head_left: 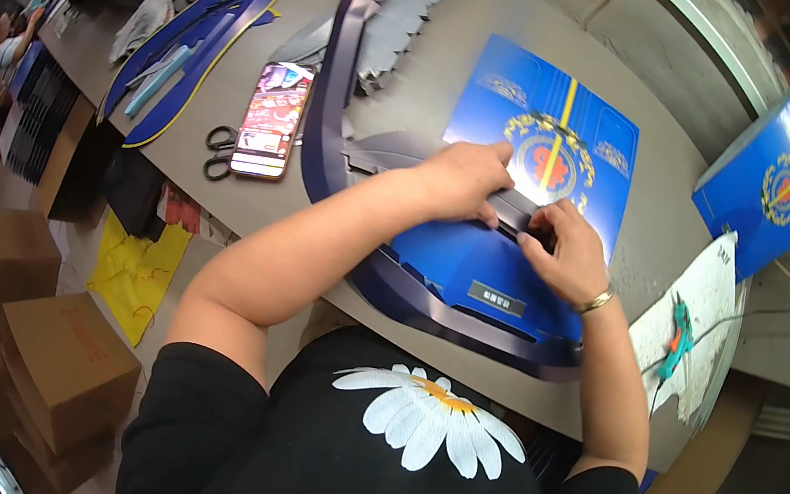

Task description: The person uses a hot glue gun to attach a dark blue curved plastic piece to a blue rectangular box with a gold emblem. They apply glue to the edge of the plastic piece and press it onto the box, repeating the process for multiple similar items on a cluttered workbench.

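Dark lettered label [497,299]; blue printed board [581,142]

Right of centre, the left hand [466,182] and right hand [571,255] hold a dark strip [514,209] over a blue panel [499,85].

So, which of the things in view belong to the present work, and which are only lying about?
Probably part of the work: dark strip between left hand and right hand; blue printed panel beneath; dark curved band.

Apparently just lying about: phone; cardboard boxes; yellow cloth; scissors and glue gun, untouched but perhaps useful.
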Demonstrator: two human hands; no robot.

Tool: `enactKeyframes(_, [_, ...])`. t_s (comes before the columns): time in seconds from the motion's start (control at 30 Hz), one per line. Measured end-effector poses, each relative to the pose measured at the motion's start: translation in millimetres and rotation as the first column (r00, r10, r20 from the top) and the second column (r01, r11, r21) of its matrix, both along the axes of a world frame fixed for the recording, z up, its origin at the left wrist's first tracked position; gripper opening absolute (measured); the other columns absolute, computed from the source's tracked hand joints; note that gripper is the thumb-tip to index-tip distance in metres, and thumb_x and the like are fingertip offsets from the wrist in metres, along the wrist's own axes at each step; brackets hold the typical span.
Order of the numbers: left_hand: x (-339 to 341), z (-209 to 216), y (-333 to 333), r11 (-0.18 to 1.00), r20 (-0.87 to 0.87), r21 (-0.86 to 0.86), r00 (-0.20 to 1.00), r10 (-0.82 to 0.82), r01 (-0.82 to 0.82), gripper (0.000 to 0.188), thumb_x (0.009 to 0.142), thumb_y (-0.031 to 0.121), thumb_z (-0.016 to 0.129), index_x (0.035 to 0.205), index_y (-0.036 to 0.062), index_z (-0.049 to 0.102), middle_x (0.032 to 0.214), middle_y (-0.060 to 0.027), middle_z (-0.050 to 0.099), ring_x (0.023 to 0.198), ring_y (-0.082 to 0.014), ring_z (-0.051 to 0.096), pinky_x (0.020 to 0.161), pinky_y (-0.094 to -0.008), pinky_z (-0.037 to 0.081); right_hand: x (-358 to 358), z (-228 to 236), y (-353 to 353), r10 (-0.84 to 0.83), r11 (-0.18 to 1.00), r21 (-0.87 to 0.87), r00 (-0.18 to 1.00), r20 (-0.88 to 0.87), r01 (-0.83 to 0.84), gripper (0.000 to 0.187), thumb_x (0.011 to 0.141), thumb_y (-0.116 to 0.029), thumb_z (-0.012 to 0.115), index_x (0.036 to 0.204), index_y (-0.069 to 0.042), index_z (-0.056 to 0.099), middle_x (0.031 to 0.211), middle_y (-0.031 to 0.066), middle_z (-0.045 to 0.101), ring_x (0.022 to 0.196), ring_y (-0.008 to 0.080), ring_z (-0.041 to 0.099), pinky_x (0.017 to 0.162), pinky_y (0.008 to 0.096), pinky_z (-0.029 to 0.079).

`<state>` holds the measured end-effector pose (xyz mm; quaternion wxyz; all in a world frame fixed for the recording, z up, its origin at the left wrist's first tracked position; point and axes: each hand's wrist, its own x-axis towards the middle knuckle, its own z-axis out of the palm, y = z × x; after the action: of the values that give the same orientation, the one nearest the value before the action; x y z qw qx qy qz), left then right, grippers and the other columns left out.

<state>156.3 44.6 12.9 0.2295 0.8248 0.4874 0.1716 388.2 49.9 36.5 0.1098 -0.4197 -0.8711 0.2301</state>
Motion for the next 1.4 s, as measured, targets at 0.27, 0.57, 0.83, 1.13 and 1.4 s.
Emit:
enactKeyframes(0.27, [-4.4, -8.2, 8.1, 1.0, 0.106, -0.017, 0.994, -0.024, 0.026, 0.047, 0.067, 0.026, 0.087, 0.108, 0.006, 0.074, 0.102, -0.0146, 0.06, 0.096, -0.0346, 0.062, 0.085, -0.043, 0.052, -43.0, -28.6, 8.2, -0.116, 0.874, 0.485, 0.985, 0.128, 0.04, 0.028, 0.084, -0.027, 0.072, 0.09, -0.004, 0.057, 0.093, 0.017, 0.058, 0.086, 0.0359, 0.059, 0.069, 0.0443, 0.051])
enactKeyframes(0.57, [-8.6, -19.8, 14.9, 0.997, 0.215, -0.053, 0.976, -0.044, 0.057, 0.045, 0.074, 0.022, 0.084, 0.112, 0.0047, 0.067, 0.1, -0.0139, 0.056, 0.09, -0.0332, 0.058, 0.08, -0.0414, 0.049, -38.5, -43.9, 26.6, -0.039, 0.877, 0.481, 0.996, 0.086, -0.007, 0.018, 0.086, -0.024, 0.069, 0.085, -0.01, 0.058, 0.086, 0.0089, 0.056, 0.078, 0.0282, 0.063, 0.058, 0.0403, 0.053])
enactKeyframes(0.83, [-15.8, -9.9, 32.0, 0.96, 0.194, -0.216, 0.971, -0.137, 0.179, 0.061, 0.073, 0.016, 0.085, 0.127, 0.0075, 0.061, 0.098, -0.01, 0.054, 0.08, -0.0243, 0.054, 0.075, -0.0363, 0.048, -38.1, -47.8, 24.4, -0.072, 0.9, 0.436, 0.99, 0.121, 0.012, 0.013, 0.089, -0.021, 0.065, 0.095, -0.011, 0.059, 0.091, 0.0081, 0.056, 0.089, 0.0264, 0.064, 0.062, 0.04, 0.056])
enactKeyframes(1.13, [-16.0, -18.2, 27.3, 0.982, 0.221, -0.117, 0.968, -0.121, 0.149, 0.078, 0.076, 0.013, 0.083, 0.147, 0.0204, 0.05, 0.098, -0.0081, 0.052, 0.084, -0.0225, 0.052, 0.079, -0.035, 0.047, -33.7, -52.2, 30.8, -0.125, 0.893, 0.423, 0.988, -0.086, 0.15, 0.015, 0.095, -0.024, 0.06, 0.101, -0.011, 0.063, 0.098, 0.0108, 0.062, 0.085, 0.0323, 0.066, 0.067, 0.0446, 0.056])
enactKeyframes(1.4, [2.7, 4.1, -1.1, 0.955, -0.168, 0.226, 0.973, -0.155, 0.191, 0.086, 0.078, 0.015, 0.08, 0.153, 0.0171, 0.039, 0.137, -0.016, 0.053, 0.122, -0.0366, 0.052, 0.105, -0.0443, 0.041, 53.8, -18.8, -9.6, -0.287, 0.887, 0.295, 0.925, -0.25, 0.355, 0.061, 0.082, -0.035, 0.076, 0.131, -0.002, 0.059, 0.137, 0.0216, 0.053, 0.124, 0.0379, 0.053, 0.104, 0.0441, 0.045])
